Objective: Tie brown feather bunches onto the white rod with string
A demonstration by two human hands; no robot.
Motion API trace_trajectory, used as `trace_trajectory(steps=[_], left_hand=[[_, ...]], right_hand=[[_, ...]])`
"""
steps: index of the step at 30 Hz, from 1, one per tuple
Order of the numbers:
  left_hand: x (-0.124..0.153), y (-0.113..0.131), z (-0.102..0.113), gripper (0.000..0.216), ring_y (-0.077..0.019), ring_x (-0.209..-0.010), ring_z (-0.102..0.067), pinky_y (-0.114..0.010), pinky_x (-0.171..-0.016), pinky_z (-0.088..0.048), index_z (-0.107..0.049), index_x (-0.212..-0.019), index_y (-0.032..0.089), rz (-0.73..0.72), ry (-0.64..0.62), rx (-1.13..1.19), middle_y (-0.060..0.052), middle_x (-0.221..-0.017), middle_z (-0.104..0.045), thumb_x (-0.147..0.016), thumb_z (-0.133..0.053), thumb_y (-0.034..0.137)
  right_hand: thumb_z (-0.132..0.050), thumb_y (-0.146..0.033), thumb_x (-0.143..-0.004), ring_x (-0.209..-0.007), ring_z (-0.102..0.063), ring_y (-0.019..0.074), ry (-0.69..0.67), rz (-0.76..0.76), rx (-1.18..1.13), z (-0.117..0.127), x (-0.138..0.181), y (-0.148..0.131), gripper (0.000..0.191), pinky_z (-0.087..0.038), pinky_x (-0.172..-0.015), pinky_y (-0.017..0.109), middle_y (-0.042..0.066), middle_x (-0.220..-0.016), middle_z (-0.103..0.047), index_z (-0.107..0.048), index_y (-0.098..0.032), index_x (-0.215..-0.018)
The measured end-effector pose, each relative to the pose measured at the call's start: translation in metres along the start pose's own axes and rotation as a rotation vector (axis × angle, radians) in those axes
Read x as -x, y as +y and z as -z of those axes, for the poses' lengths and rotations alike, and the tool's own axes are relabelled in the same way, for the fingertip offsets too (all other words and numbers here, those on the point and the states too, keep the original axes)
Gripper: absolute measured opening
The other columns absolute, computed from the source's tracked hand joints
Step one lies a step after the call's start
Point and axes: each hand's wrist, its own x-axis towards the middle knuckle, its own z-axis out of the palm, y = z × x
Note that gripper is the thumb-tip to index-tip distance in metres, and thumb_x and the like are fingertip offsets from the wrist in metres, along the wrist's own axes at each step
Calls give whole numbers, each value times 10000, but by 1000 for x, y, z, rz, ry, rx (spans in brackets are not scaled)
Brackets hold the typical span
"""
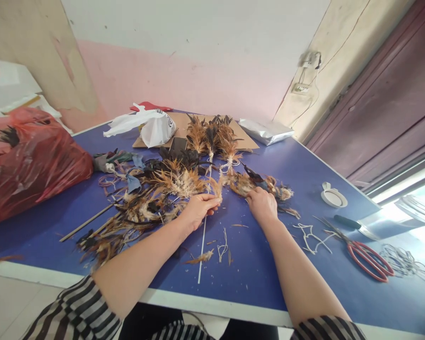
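Observation:
Between its thumb and fingers, my left hand (pixel 202 209) pinches a small tuft of tan feathers (pixel 217 186) over the middle of the table. My right hand (pixel 262 206) is at the near edge of a pile of brown and black feathers (pixel 242 183), its fingers curled onto them and the fingertips partly hidden. Left of my left hand spreads a larger heap of loose feathers (pixel 138 208). Behind it lies a bunch with pale bases and orange tips (pixel 179 177). Farther back, several tied feather bundles (pixel 210 137) rest on a cardboard sheet (pixel 246 137).
Scissors with red handles (pixel 370 262), a dark-handled knife (pixel 350 222), a tape roll (pixel 333 196) and tangled string (pixel 407 262) lie right. A red plastic bag (pixel 31 165) stands left. A white bag (pixel 159 127) and silver packet (pixel 267 131) are at the back.

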Motion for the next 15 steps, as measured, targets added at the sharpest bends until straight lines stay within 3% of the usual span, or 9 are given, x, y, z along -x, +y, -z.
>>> trace_trajectory(steps=[3, 6, 11, 15], left_hand=[[-2, 0, 1, 283, -55, -529, -520, -158, -467, -390, -659, -710, 96, 6, 5, 22, -31, -633, -603, -518, -771, 272], [-3, -1, 2, 275, -53, -523, -521, -151, -454, -393, -656, -705, 93, 18, 12, 47, -28, -627, -602, -523, -771, 263], [-1, -3, 0, 238, -60, -534, -544, -141, -447, -422, -654, -710, 91, 67, -23, 115, -42, -652, -615, -543, -767, 217], [4, -3, -2, 177, -69, -575, -581, -142, -487, -474, -657, -736, 78, 112, -91, 161, -80, -751, -647, -602, -732, 167]], right_hand=[[-468, -282, -788, -720, -564, 182, 40, -121, -195, 0, 1, 2, 220, -348, -611, 280, 71, -826, -618, -674, -208, -778], [-551, -329, -714, -593, -523, 149, 29, -309, -601, -1, 1, 7, 185, -340, -554, 261, 24, -685, -615, -668, -191, -755], [-679, -406, -589, -414, -342, 66, -118, -513, -1421, -4, 3, 8, 272, -237, -420, 217, -57, -462, -441, -599, -163, -683], [-753, -338, -534, -426, -334, 38, -293, -533, -1795, 3, 5, -4, 300, -206, -383, 178, -69, -498, -409, -539, -156, -639]])
